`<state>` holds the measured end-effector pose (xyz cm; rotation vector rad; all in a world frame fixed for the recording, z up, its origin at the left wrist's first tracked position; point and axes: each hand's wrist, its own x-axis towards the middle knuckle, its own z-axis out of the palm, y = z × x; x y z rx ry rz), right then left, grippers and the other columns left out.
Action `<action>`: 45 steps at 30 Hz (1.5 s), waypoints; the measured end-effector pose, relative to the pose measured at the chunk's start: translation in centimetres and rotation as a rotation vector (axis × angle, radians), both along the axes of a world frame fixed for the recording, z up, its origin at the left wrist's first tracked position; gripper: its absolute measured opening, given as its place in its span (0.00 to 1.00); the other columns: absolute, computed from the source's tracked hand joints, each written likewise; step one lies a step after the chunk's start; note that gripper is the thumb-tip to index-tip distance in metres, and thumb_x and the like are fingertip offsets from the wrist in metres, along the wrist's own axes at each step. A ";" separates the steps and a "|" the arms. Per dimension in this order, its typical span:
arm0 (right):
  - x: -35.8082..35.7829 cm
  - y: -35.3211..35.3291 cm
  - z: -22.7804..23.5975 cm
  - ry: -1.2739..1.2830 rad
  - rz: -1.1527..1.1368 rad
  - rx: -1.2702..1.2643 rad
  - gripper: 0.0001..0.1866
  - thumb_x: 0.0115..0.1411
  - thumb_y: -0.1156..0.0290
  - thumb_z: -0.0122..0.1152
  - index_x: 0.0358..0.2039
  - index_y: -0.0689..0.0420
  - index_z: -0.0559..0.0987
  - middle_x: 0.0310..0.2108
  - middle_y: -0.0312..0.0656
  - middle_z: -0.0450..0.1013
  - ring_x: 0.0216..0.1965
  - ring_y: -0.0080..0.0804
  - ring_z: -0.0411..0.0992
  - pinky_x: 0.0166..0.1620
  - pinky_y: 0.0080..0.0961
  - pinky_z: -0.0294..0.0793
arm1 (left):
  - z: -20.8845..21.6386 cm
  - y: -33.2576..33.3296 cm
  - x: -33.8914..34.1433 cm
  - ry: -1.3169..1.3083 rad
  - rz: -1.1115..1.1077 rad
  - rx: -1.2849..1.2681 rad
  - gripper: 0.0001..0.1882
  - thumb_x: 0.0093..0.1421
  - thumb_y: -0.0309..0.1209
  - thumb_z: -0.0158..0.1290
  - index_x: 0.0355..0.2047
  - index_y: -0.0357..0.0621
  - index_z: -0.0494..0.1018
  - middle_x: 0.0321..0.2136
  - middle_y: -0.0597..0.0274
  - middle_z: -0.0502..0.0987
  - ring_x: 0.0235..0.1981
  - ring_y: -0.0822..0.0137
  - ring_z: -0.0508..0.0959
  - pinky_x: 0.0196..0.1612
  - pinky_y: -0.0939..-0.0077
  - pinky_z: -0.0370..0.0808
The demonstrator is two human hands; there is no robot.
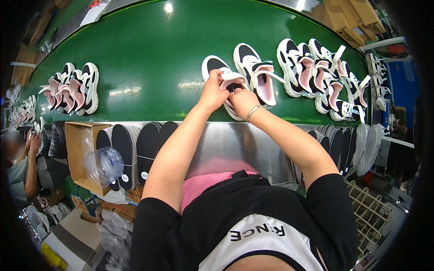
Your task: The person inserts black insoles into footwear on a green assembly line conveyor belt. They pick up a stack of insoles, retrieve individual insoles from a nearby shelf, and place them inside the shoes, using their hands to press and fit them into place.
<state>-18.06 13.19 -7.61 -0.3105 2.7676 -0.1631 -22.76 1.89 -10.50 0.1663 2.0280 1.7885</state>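
Note:
A white and black sneaker [213, 64] with a pink lining lies on the green work surface in front of me, its toe pointing away. My left hand [214, 94] is closed on its tongue and collar at the left side of the opening. At the heel end my right hand [243, 102], with a bangle on the wrist, reaches into the opening with its fingers bent together. Its fingertips are hidden, so what they pinch does not show. Just to the right lies a matching sneaker [247, 58], its pink inside showing and a white strap sticking out.
More such sneakers [289, 58] cluster at the right, and another group [90, 88] sits at the left. Below the green table [149, 40] stand bundled black insoles [124, 153] and a cardboard box [77, 158] with clear plastic. A co-worker [22, 162] is at the far left.

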 end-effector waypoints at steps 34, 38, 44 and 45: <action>1.1 -0.3 2.3 -0.474 0.058 0.143 0.15 0.41 0.73 0.48 0.33 0.59 0.72 0.30 0.46 0.73 0.36 0.39 0.70 0.46 0.42 0.52 | -3.7 0.7 -0.5 0.241 0.066 -0.056 0.18 0.39 0.19 0.44 0.35 0.36 0.66 0.31 0.49 0.72 0.36 0.57 0.72 0.39 0.72 0.68; 2.4 1.5 3.1 -0.268 -0.039 -0.202 0.21 0.44 0.70 0.49 0.42 0.56 0.68 0.36 0.46 0.69 0.44 0.38 0.65 0.45 0.42 0.55 | 0.2 1.0 -0.8 0.320 -0.019 -0.017 0.15 0.38 0.18 0.40 0.28 0.36 0.71 0.25 0.52 0.74 0.29 0.58 0.74 0.35 0.72 0.70; 11.6 10.3 8.7 0.374 -0.335 -0.409 0.17 0.46 0.69 0.54 0.39 0.56 0.70 0.39 0.45 0.68 0.43 0.39 0.65 0.47 0.33 0.60 | 0.0 -5.1 -4.9 0.423 0.119 -0.246 0.12 0.46 0.24 0.46 0.33 0.38 0.72 0.27 0.60 0.75 0.30 0.67 0.74 0.37 0.78 0.68; 14.1 13.0 8.4 0.390 -0.469 -0.364 0.17 0.46 0.69 0.54 0.39 0.57 0.71 0.38 0.46 0.68 0.41 0.41 0.66 0.46 0.32 0.62 | 0.3 -5.0 -5.0 0.503 0.116 -0.362 0.11 0.49 0.27 0.48 0.34 0.38 0.71 0.27 0.60 0.75 0.30 0.67 0.74 0.37 0.78 0.68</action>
